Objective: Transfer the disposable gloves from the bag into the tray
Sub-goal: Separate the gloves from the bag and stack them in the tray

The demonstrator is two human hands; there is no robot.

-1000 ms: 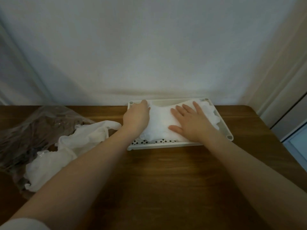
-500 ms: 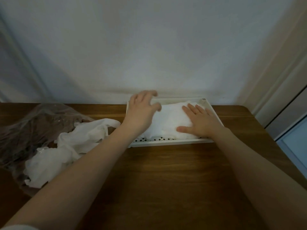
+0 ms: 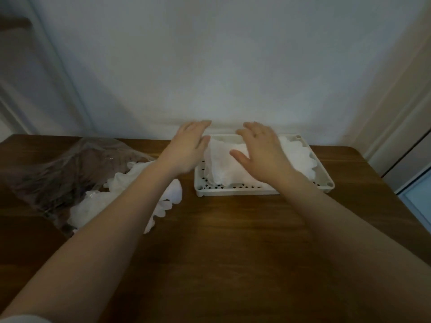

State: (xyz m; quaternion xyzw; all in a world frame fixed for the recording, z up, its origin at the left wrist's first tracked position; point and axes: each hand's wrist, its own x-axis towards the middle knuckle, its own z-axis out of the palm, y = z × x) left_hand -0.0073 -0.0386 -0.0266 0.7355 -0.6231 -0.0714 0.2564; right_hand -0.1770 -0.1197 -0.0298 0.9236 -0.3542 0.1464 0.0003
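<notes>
While both hands hover flat, the white perforated plastic tray (image 3: 324,180) carries a heap of thin white disposable gloves (image 3: 224,162). Left hand (image 3: 186,150) and right hand (image 3: 261,152) are released, gripping nothing. More gloves (image 3: 98,206) spill from the crinkled clear plastic bag (image 3: 58,173) on the brown wooden table (image 3: 233,241).

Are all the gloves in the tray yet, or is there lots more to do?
Some are done: a white pile of gloves lies in the tray. Right now the left hand and right hand are open over that pile, holding nothing. Still left: more loose gloves spill from the clear bag onto the table, outside the tray.
</notes>
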